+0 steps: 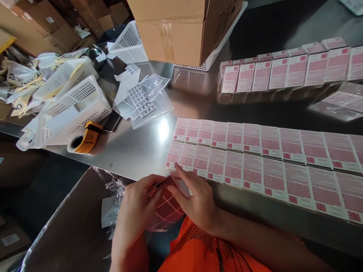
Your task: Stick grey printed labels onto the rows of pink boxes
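Note:
Close to my body, above the table's front edge, a pinkish-red sheet with pale grid lines (168,211) looks like a sticker sheet. My left hand (136,202) is closed on its left side, thumb and fingers pinching the top edge. My right hand (198,198) holds the sheet's upper right side, its index finger reaching up beside the nearest box and its thumb lying over the sheet. Something pale and translucent shows between that thumb and finger. Just beyond my hands, small pink-and-white boxes (234,168) lie in two long, tightly packed rows.
More pink-and-white boxes (279,73) stand in a row at back right, near clear plastic wrap (344,100). Printed label sheets (141,100), a tape roll (82,142) and white baskets (93,98) occupy the left. A large carton (176,34) stands behind; an open bin (70,223) sits below left.

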The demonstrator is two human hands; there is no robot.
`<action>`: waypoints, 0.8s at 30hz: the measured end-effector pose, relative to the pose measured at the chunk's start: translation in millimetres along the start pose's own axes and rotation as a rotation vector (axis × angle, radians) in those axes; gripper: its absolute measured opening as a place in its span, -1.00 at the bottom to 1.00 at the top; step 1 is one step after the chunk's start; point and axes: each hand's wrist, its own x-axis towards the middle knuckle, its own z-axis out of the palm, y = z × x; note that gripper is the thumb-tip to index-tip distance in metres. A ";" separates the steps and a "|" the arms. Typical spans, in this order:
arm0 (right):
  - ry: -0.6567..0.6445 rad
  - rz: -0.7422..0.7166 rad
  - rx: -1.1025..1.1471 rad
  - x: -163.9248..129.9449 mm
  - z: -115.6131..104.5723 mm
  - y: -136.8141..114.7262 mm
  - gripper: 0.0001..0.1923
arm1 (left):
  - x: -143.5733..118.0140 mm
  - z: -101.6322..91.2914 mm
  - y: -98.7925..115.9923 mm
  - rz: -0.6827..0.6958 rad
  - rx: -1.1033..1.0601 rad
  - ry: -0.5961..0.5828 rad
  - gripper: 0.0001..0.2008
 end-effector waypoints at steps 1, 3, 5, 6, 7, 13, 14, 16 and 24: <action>-0.004 -0.009 0.006 0.9 0.0 0.6 -0.52 | 0.2 0.0 -1.2 -0.002 -0.006 -0.004 -0.84; -0.006 -0.036 0.021 2.1 0.2 2.0 -0.61 | 0.7 0.7 -3.0 -0.018 -0.026 -0.011 -0.81; -0.006 -0.070 0.018 2.2 1.0 3.2 -0.65 | 1.4 1.6 -3.9 -0.040 -0.042 -0.013 -0.81; -0.014 -0.094 0.013 2.0 1.6 3.5 -0.65 | 1.8 1.9 -4.1 -0.051 -0.046 -0.012 -0.82; -0.027 -0.122 0.008 1.8 2.2 3.7 -0.64 | 2.2 1.9 -4.5 -0.061 -0.052 -0.011 -0.83; -0.094 -0.161 -0.060 2.1 4.8 4.4 -0.87 | 4.9 -6.6 -17.8 -0.097 -0.200 -0.192 -0.71; -0.110 -0.170 -0.085 2.3 4.7 4.3 -0.92 | 5.9 -8.8 -22.2 -0.095 -0.245 -0.249 -0.67; -0.165 -0.196 -0.141 3.0 4.8 3.3 -0.92 | 9.1 -12.0 -31.4 -0.106 -0.313 -0.342 -0.60; -0.453 -0.380 -0.429 -13.4 23.0 0.2 -0.77 | 26.0 -1.6 -57.4 -0.187 -0.318 -0.473 -0.53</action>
